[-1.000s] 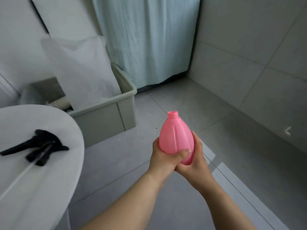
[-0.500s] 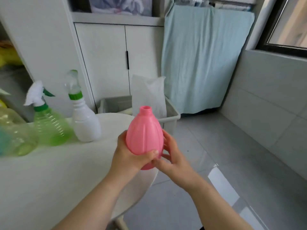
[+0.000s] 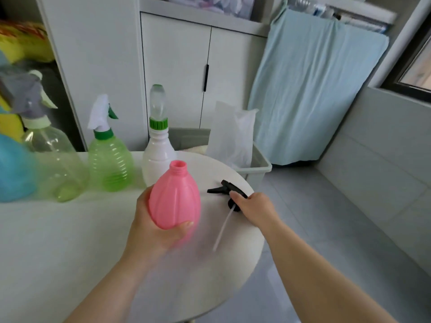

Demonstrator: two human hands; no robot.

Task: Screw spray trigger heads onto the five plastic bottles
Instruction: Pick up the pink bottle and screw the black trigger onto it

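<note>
My left hand (image 3: 154, 227) grips a pink bottle (image 3: 175, 199) with an open threaded neck, upright above the white round table (image 3: 70, 252). My right hand (image 3: 253, 207) rests on a black spray trigger head (image 3: 225, 191) lying near the table's right edge, fingers curling over its collar; its white dip tube (image 3: 222, 229) trails toward me. Behind stand a white bottle (image 3: 158, 164) with a green collar and clear cap, a green ribbed bottle (image 3: 109, 162) with a white trigger, and a clear bottle (image 3: 53, 159) with a grey trigger. A blue bottle (image 3: 14, 171) shows at the left edge.
A grey bin (image 3: 258, 169) holding a white bag (image 3: 231, 134) stands on the floor behind the table. White cupboard doors (image 3: 186, 73) and a light blue cloth (image 3: 314, 89) fill the back. Grey tiled floor (image 3: 338, 217) lies to the right.
My right hand left the pink bottle and reached right onto the black trigger head. The view swung left, bringing more of the table and the row of bottles into sight.
</note>
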